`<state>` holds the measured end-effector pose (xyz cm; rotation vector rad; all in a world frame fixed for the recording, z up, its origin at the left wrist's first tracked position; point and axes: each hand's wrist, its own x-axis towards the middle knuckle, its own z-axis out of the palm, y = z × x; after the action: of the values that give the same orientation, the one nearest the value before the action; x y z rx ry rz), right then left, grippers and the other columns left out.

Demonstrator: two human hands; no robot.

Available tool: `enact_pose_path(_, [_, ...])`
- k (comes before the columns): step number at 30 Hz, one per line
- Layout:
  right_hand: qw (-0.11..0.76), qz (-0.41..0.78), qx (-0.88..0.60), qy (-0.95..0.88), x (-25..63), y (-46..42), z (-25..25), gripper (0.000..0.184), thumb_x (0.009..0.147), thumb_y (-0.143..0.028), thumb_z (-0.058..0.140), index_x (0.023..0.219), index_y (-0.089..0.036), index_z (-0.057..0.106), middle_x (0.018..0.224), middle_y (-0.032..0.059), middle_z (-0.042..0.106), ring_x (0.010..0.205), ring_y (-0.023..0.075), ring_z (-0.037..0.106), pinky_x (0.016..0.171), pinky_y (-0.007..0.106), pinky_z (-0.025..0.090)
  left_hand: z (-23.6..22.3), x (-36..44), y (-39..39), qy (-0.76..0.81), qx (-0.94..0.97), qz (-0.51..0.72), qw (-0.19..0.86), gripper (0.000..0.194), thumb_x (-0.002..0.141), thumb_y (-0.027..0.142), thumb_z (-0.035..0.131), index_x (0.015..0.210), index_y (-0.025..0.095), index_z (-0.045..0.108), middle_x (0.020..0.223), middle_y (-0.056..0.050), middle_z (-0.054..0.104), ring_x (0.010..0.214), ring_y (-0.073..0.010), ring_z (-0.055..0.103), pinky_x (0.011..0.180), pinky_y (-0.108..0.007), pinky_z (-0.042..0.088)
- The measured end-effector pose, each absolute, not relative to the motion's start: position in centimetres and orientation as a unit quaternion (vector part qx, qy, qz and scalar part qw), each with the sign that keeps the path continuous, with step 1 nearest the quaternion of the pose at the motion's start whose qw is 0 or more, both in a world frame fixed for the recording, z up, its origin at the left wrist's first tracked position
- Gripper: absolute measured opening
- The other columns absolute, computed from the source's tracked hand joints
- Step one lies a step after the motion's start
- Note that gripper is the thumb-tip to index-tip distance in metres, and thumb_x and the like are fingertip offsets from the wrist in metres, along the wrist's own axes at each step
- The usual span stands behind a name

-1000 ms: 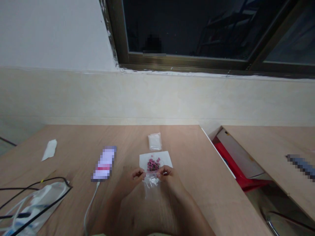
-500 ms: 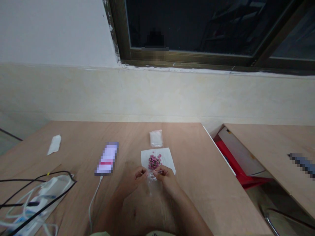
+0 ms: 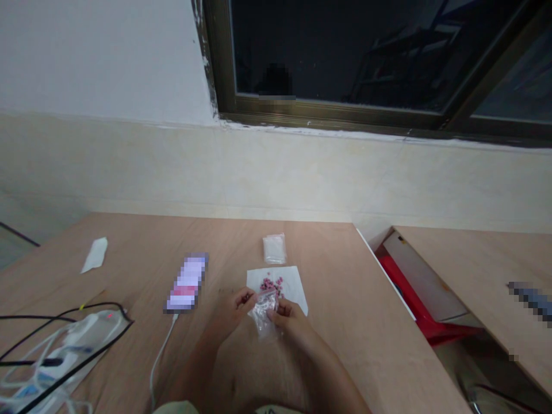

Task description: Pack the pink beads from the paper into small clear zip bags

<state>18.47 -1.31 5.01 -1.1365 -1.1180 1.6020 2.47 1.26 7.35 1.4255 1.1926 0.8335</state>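
A clear plastic bag [image 3: 264, 319] hangs between my hands, its top edge pinched on both sides. My left hand [image 3: 241, 303] is closed on the bag's left side, and my right hand [image 3: 288, 315] grips its right side. Just beyond the bag, a small heap of pink and dark beads [image 3: 271, 283] lies on a white sheet of paper [image 3: 296, 282]. The bag covers the near part of the heap. Whether anything is inside the bag, I cannot tell. Behind the paper lies a stack of clear plastic bags [image 3: 275, 249].
To the left, a phone [image 3: 186, 283] lies with a white cable [image 3: 161, 356] attached. A power strip [image 3: 86, 339] with tangled cords sits at the lower left. A white scrap [image 3: 95, 255] is farther back. Right of the table's edge are a gap, something red [image 3: 425, 322] and another table [image 3: 466, 270].
The bag has come up and spread out between my hands, now covering part of the beads. My head view has tilted slightly upward.
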Motion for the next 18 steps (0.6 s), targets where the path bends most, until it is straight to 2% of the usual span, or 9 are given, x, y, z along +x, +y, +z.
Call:
enact_pose_path(3, [0.411, 0.617, -0.487, -0.463, 18.9, -1.7, 4.6, 0.032, 0.06, -0.045, 0.062, 0.064, -0.014, 0.056, 0.057, -0.0002, 0.054, 0.052, 0.0105, 0.045, 0.05, 0.022, 0.033, 7.2, 2.1, 1.0, 0.517, 0.593, 0.342, 0.514, 0.031, 0.074, 0.044, 0.044, 0.066, 0.016, 0.053, 0.058, 0.004, 0.051, 0.057, -0.0114, 0.048, 0.053, -0.021, 0.036])
enact_pose_path(7, [0.438, 0.566, -0.534, -0.45, 19.5, -1.7, 3.9, 0.033, 0.06, -0.047, 0.06, 0.062, -0.015, 0.053, 0.057, -0.0002, 0.054, 0.055, 0.0116, 0.045, 0.051, 0.023, 0.034, 6.0, 1.3, 0.3, 0.564, 0.59, 0.328, 0.476, 0.031, 0.077, 0.043, 0.036, 0.067, 0.018, 0.052, 0.062, 0.002, 0.054, 0.06, -0.0134, 0.05, 0.056, -0.023, 0.038])
enact_pose_path(12, [0.475, 0.491, -0.583, -0.439, 20.8, -0.7, 2.9, 0.034, 0.063, -0.05, 0.055, 0.057, -0.016, 0.049, 0.053, -0.0006, 0.052, 0.054, 0.0122, 0.046, 0.05, 0.023, 0.034, 3.8, 0.2, -0.9, 0.585, 0.652, 0.286, 0.388, 0.028, 0.077, 0.039, 0.039, 0.065, 0.018, 0.053, 0.066, 0.0, 0.056, 0.067, -0.016, 0.05, 0.064, -0.027, 0.04])
enact_pose_path(18, [0.495, 0.373, -0.65, -0.439, 21.1, 5.0, 4.3, 0.026, 0.065, -0.042, 0.053, 0.062, -0.017, 0.052, 0.056, 0.001, 0.057, 0.056, 0.0146, 0.051, 0.051, 0.024, 0.036, 3.3, 0.0, -1.4, 0.561, 0.686, 0.293, 0.359, 0.027, 0.079, 0.037, 0.038, 0.067, 0.018, 0.054, 0.071, -0.002, 0.057, 0.07, -0.017, 0.051, 0.066, -0.029, 0.041])
